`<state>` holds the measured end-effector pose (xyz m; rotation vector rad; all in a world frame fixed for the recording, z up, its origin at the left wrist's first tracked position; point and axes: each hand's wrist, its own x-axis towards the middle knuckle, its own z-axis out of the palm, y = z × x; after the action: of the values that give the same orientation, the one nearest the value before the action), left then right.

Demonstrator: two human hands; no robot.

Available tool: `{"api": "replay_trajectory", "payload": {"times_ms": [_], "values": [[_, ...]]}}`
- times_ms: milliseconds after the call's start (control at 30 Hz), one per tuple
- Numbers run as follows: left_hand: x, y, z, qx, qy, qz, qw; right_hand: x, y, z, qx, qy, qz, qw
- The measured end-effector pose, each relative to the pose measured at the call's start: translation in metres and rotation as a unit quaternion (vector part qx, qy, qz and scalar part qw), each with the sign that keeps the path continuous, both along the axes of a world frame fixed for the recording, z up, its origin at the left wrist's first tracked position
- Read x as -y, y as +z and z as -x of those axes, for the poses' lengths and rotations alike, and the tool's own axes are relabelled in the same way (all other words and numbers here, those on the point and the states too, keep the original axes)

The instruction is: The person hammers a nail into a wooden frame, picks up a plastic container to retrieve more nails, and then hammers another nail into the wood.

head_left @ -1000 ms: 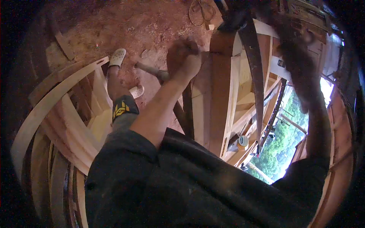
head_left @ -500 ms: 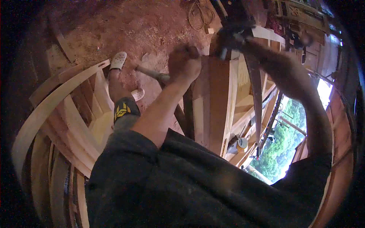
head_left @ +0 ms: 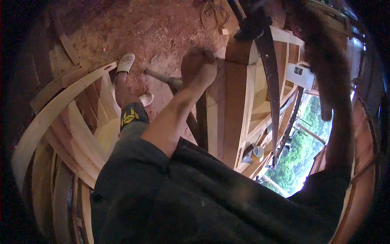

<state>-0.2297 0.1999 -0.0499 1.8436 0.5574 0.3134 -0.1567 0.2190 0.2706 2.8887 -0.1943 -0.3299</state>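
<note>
My left hand [head_left: 198,67] is closed in a fist beside the edge of a curved wooden part [head_left: 237,87]. A dark spot shows at its knuckles, but I cannot make out what it grips. On the right, my right arm [head_left: 339,101] is raised, dark and blurred, and the fingers of that hand cannot be made out. A rod-like end [head_left: 326,114] sticks out beside this arm, perhaps a tool handle. A black clamp-like object [head_left: 252,25] sits at the far end of the wooden part, above a long dark curved strip [head_left: 271,77].
Curved wooden frame pieces [head_left: 61,105] stand at left. A round pole [head_left: 156,76] slants behind my left wrist. My feet in white clogs [head_left: 126,64] stand on the reddish floor [head_left: 162,32], where a coiled cord [head_left: 212,16] lies. A yellow-white container [head_left: 257,153] rests among the timbers.
My right hand has risen away from the end of the wooden part, up and to the right, uncovering the black clamp-like object. My left hand has stayed almost in place.
</note>
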Motion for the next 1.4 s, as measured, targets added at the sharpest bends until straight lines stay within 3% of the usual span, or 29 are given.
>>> {"api": "replay_trajectory", "payload": {"times_ms": [33, 67, 133, 200, 233, 333, 433, 500, 533, 567, 600, 633, 667, 733, 767, 800, 867, 900, 933, 1000, 1033, 1100, 1133, 1167, 1200, 1233, 1300, 1333, 1400], "values": [[0.001, -0.001, 0.0, -0.001, -0.006, 0.001, 1.0, 0.022, -0.002, -0.008, -0.001, -0.006, 0.001, 1.0], [0.001, -0.001, -0.002, -0.008, 0.004, -0.007, 1.0, 0.067, -0.003, -0.025, -0.025, 0.164, 0.027, 0.986], [0.002, 0.001, -0.002, -0.013, 0.018, -0.014, 1.0, 0.109, -0.007, -0.042, -0.071, 0.489, 0.073, 0.866], [0.0, 0.003, -0.001, -0.005, 0.036, 0.002, 0.999, 0.079, -0.026, -0.013, -0.286, 0.347, -0.02, 0.893], [-0.002, 0.002, -0.001, -0.004, 0.04, 0.0, 0.999, 0.071, -0.024, -0.015, -0.285, 0.351, -0.02, 0.892], [0.0, -0.004, 0.0, -0.028, -0.018, 0.024, 0.999, 0.062, -0.018, -0.021, -0.241, 0.372, -0.066, 0.894], [-0.001, 0.002, 0.0, -0.022, -0.009, -0.008, 1.0, 0.076, -0.009, -0.028, -0.119, 0.238, -0.106, 0.958], [-0.008, 0.012, 0.002, -0.041, -0.013, 0.054, 0.998, 0.078, -0.002, -0.032, -0.033, 0.152, -0.126, 0.98], [-0.008, 0.011, 0.001, -0.04, -0.01, 0.055, 0.998, 0.069, -0.01, -0.021, -0.057, 0.339, -0.048, 0.938], [-0.006, 0.008, 0.001, -0.053, -0.023, 0.056, 0.997, 0.066, -0.013, -0.008, -0.179, 0.342, -0.011, 0.922], [-0.005, 0.006, 0.002, -0.066, -0.036, 0.057, 0.996, 0.05, -0.016, -0.002, -0.324, 0.221, 0.082, 0.916], [-0.005, 0.007, 0.003, -0.064, -0.039, 0.056, 0.996, 0.06, -0.029, 0.004, -0.395, 0.066, 0.05, 0.915], [-0.006, 0.006, 0.001, -0.073, -0.054, 0.066, 0.994, 0.085, -0.027, 0.009, -0.422, 0.269, 0.087, 0.861], [-0.005, 0.007, 0.005, -0.093, -0.07, 0.081, 0.99, 0.095, -0.024, 0.035, -0.39, 0.187, 0.063, 0.899], [-0.003, 0.008, 0.003, -0.089, -0.054, 0.093, 0.99, 0.126, -0.027, 0.048, -0.379, 0.132, -0.028, 0.915], [-0.003, 0.009, 0.001, -0.085, -0.04, 0.104, 0.99, 0.183, -0.043, 0.068, -0.332, 0.152, -0.158, 0.917], [-0.002, 0.002, 0.001, -0.07, -0.071, 0.093, 0.991, 0.184, -0.053, 0.099, -0.338, 0.09, -0.101, 0.931], [-0.002, -0.002, 0.001, -0.053, -0.095, 0.084, 0.991, 0.184, -0.063, 0.117, -0.301, -0.076, -0.205, 0.928], [-0.003, -0.003, 0.001, -0.058, -0.103, 0.085, 0.989, 0.216, -0.078, 0.134, -0.276, -0.068, -0.119, 0.951], [-0.006, -0.002, 0.003, -0.022, -0.143, 0.025, 0.989, 0.229, -0.105, 0.16, -0.142, 0.048, -0.153, 0.977], [0.0, -0.011, 0.004, -0.026, -0.149, 0.026, 0.988, 0.241, -0.114, 0.168, -0.144, 0.041, -0.154, 0.977], [0.015, -0.035, 0.01, 0.096, -0.061, 0.331, 0.937, 0.255, -0.128, 0.179, -0.142, 0.138, -0.23, 0.953], [0.007, -0.021, 0.01, 0.092, -0.063, 0.33, 0.937, 0.256, -0.13, 0.187, -0.144, 0.135, -0.233, 0.952], [-0.006, -0.006, 0.011, 0.069, -0.142, 0.134, 0.978, 0.248, -0.132, 0.195, -0.094, 0.039, -0.262, 0.96], [-0.016, 0.004, 0.009, 0.045, -0.215, -0.069, 0.973, 0.245, -0.134, 0.2, -0.043, -0.056, -0.287, 0.955], [-0.017, -0.001, 0.01, 0.043, -0.22, -0.069, 0.972, 0.245, -0.133, 0.2, -0.066, 0.044, -0.171, 0.982], [-0.022, -0.012, 0.008, -0.046, -0.265, 0.298, 0.916, 0.228, -0.138, 0.198, -0.04, 0.002, -0.176, 0.984], [-0.035, -0.001, -0.003, -0.05, -0.268, 0.298, 0.915, 0.221, -0.14, 0.194, -0.012, -0.032, -0.179, 0.983], [-0.062, 0.019, -0.025, -0.208, -0.358, 0.318, 0.853, 0.22, -0.141, 0.189, -0.009, -0.014, -0.179, 0.984]]}}
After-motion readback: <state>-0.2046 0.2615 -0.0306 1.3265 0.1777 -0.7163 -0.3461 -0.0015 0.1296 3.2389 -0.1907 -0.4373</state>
